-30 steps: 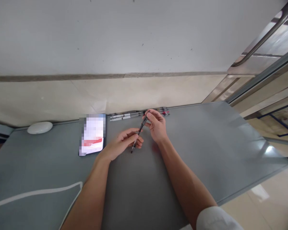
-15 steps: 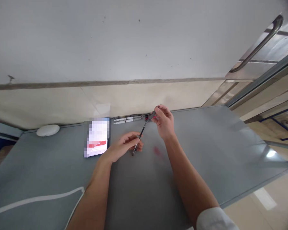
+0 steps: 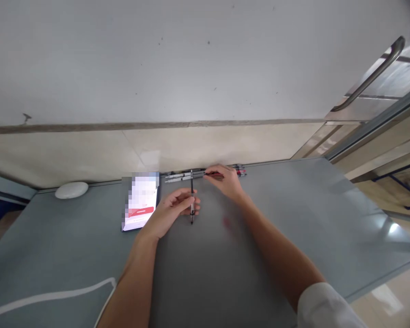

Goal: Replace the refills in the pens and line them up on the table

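My left hand [image 3: 179, 205] is closed around a slim pen [image 3: 192, 207] with a clear lower barrel and a dark upper part, which points away from me toward the wall. My right hand [image 3: 225, 180] reaches over the row at the back of the table, thumb and fingertips pinched together. Whatever sits in that pinch is small and dark, and I cannot make it out. Beneath and beside it lie several pens: white ones [image 3: 177, 178] to the left, and a red one [image 3: 241, 172] among dark ones to the right, partly hidden by my hand.
A phone or tablet with a lit screen [image 3: 140, 205] lies left of my left hand. Farther left is a white oval object [image 3: 71, 190]. A white cable [image 3: 51, 296] crosses the near left of the grey table [image 3: 276, 218]. Behind the pens rises a wall [image 3: 225, 146].
My right hand has left the top of the pen, dropping down to the row of pens. In my left hand the pen has swung from slanted to nearly straight. The view has shifted slightly.
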A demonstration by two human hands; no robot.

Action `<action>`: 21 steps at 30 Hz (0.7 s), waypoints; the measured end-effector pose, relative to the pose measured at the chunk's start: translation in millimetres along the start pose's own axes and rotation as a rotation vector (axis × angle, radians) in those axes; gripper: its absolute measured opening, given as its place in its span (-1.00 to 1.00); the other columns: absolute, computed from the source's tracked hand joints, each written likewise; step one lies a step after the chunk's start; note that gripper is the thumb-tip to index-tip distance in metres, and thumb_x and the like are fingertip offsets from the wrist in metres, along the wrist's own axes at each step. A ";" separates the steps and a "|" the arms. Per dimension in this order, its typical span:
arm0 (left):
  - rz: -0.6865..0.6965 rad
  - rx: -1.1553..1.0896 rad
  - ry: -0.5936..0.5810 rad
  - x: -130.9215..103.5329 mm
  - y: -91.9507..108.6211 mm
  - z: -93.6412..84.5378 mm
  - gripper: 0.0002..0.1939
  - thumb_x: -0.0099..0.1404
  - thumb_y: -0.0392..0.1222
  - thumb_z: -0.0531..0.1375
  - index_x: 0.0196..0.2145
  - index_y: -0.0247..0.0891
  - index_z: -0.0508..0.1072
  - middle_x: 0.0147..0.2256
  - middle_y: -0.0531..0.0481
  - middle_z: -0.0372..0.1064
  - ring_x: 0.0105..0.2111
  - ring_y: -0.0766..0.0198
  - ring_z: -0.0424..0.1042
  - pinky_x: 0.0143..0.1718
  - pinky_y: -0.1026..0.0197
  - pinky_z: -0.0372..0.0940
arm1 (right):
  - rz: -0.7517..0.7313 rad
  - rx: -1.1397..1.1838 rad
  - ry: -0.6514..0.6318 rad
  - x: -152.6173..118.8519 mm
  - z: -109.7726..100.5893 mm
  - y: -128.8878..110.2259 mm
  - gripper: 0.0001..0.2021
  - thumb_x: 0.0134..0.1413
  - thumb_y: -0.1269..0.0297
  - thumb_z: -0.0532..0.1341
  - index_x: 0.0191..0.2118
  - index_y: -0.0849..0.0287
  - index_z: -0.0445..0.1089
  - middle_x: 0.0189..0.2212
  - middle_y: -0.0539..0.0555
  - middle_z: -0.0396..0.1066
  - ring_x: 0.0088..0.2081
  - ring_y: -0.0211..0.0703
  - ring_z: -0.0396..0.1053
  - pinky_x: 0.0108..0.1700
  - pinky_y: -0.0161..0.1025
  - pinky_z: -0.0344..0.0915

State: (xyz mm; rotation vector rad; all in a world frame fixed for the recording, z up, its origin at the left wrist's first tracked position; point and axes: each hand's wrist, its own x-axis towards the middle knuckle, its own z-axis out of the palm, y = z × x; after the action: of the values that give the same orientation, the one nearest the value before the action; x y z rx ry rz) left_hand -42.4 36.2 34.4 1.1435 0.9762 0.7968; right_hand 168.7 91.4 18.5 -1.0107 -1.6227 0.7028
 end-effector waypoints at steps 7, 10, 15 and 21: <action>-0.008 0.020 0.005 1.2 -1.0 -3.2 -0.68 0.29 -0.03 0.23 -0.05 -0.18 0.42 -0.27 -0.04 0.48 -0.33 0.21 0.50 -0.22 0.09 0.36 | -0.190 -0.382 -0.232 4.7 0.1 2.2 -0.80 0.18 0.26 0.15 -0.17 -0.09 0.50 -0.13 -0.01 0.53 -0.13 -0.16 0.46 -0.10 -0.24 0.31; -0.005 0.036 0.012 2.0 -1.7 -3.5 -0.67 0.28 -0.03 0.23 -0.04 -0.19 0.42 -0.28 -0.04 0.48 -0.34 0.22 0.49 -0.21 0.10 0.35 | -0.225 -0.488 -0.316 7.4 1.0 3.9 -0.79 0.19 0.29 0.14 -0.16 -0.09 0.49 -0.12 -0.02 0.53 -0.11 -0.17 0.45 -0.19 -0.28 0.28; 0.007 0.047 0.023 2.0 -1.1 -2.5 -0.65 0.27 -0.02 0.24 -0.03 -0.19 0.42 -0.27 -0.05 0.47 -0.34 0.20 0.47 -0.24 0.10 0.34 | -0.305 -0.634 -0.417 10.0 0.6 3.1 -0.78 0.21 0.34 0.13 -0.12 -0.02 0.47 -0.10 0.00 0.52 -0.08 -0.18 0.41 -0.34 -0.33 0.20; 0.007 0.061 0.018 2.9 -2.9 -4.3 -0.67 0.29 -0.03 0.23 -0.03 -0.17 0.43 -0.28 -0.03 0.47 -0.34 0.22 0.47 -0.18 0.09 0.34 | -0.379 -0.780 -0.433 10.3 -3.0 2.4 -0.78 0.25 0.34 0.10 -0.10 0.01 0.46 -0.09 -0.01 0.52 -0.07 -0.20 0.41 -0.39 -0.33 0.18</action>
State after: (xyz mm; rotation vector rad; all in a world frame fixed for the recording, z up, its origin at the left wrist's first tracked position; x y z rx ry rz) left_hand -45.2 39.6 30.5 1.1950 1.0180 0.7889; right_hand 171.3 101.5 22.1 -1.0685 -2.4810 -0.0061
